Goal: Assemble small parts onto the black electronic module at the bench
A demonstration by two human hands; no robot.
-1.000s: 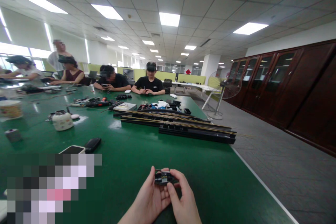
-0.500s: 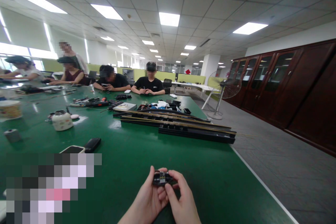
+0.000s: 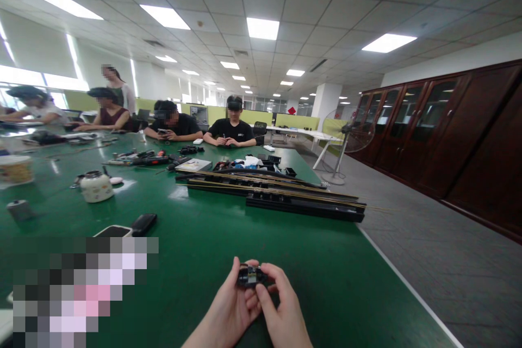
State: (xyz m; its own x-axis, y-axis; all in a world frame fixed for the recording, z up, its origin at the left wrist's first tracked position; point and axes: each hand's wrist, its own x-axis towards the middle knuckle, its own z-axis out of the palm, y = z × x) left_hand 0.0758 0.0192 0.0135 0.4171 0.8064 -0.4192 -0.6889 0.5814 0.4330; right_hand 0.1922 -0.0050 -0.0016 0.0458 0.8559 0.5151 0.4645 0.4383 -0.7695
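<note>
Between my two hands is a small black device (image 3: 252, 276) with a lighter patch in its middle; its exact kind is too small to make out. My left hand (image 3: 234, 299) cradles it from the left, thumb up along its side and fingers curled underneath. My right hand (image 3: 281, 299) grips its right end between thumb and forefinger. Both hands are held low over the near part of the green table (image 3: 196, 266). Fingers hide the lower and right parts of the device.
Long black rails with thin brass-coloured rods (image 3: 285, 196) lie across the table ahead. To the left are a phone (image 3: 115, 231), a black case (image 3: 144, 224), a white jar (image 3: 96, 187) and a grey cylinder (image 3: 19, 210). Several people sit beyond, with tools (image 3: 141, 159) before them.
My hands and the black device stay almost exactly in place. In the background, the standing person at the left has shifted slightly to the right and is more upright.
</note>
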